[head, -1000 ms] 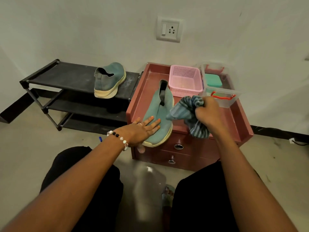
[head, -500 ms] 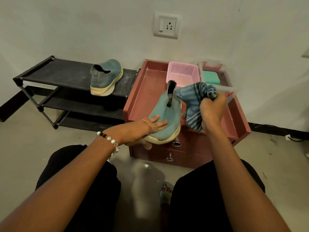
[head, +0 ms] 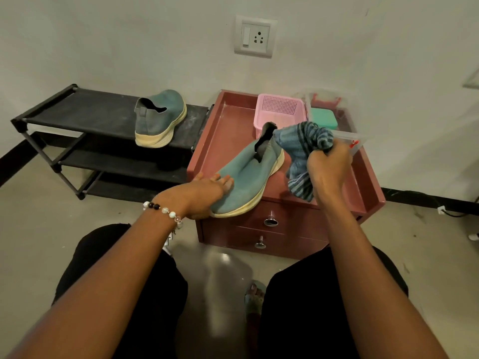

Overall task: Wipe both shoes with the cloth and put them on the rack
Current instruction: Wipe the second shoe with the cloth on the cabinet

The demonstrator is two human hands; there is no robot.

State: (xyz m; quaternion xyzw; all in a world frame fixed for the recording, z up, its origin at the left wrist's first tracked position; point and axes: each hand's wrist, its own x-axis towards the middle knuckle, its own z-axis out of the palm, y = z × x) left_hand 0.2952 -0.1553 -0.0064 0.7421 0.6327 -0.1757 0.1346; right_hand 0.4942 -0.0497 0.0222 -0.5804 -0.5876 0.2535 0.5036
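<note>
A teal slip-on shoe with a cream sole is held tilted above the red drawer unit, toe toward me, heel raised. My left hand grips its toe end. My right hand is closed on a bunched blue striped cloth, which touches the shoe's heel side. The matching second shoe stands on the top shelf of the black shoe rack at the left, heel toward me.
A pink mesh basket and a clear plastic box with a green item stand at the back of the drawer unit. A wall socket is above. My knees and one foot are below.
My left hand has lifted the shoe off the drawer top and tilted its heel up. My right hand has brought the cloth up against the heel.
</note>
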